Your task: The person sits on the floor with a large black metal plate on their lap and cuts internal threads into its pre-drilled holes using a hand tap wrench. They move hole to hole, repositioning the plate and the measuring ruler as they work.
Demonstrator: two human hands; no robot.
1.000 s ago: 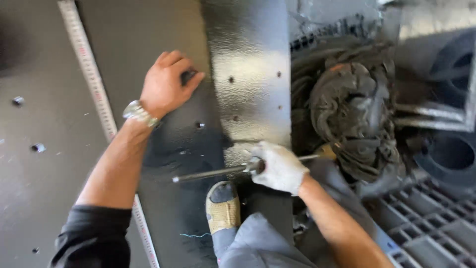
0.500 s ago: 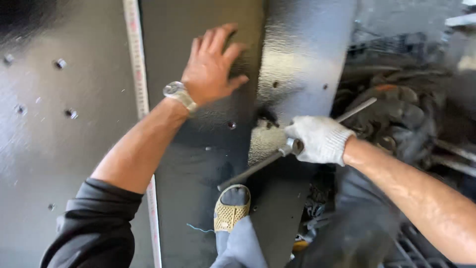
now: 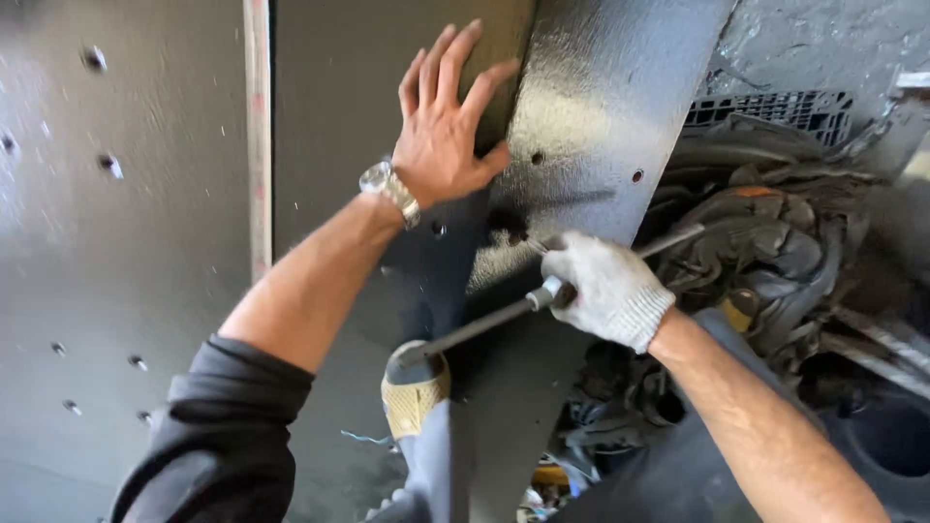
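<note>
A large black metal panel (image 3: 601, 126), glossy and pebbled with a rough coating, is running from the upper right of the frame down toward the bottom centre, catching light along its face. Small round holes are dotting it. Beside it, a duller dark sheet (image 3: 126, 291) with more drilled holes is filling the left of the frame, and a pale, worn strip (image 3: 258, 136) is running straight down between them.

The left hand (image 3: 448, 136), bare and wearing a metal wristwatch (image 3: 387, 189), is lying flat on the dark surface at upper centre, its fingers (image 3: 455, 63) spread wide and pressing against the edge of the glossy panel.

The right hand (image 3: 605, 286), in a white knitted glove, is closing around a long grey metal rod tool (image 3: 484, 324) at centre right. The gloved fingers are wrapping tight about the shaft, with the rod sticking out on both sides of the fist: down-left toward a yellow-toed shoe (image 3: 415, 392), and up-right toward a heap of dark rubbery scraps (image 3: 765, 242). The fist is sitting just beside a hole in the panel.

A black plastic grating (image 3: 775, 107) is lying at the upper right on a grey concrete floor (image 3: 823, 39).
</note>
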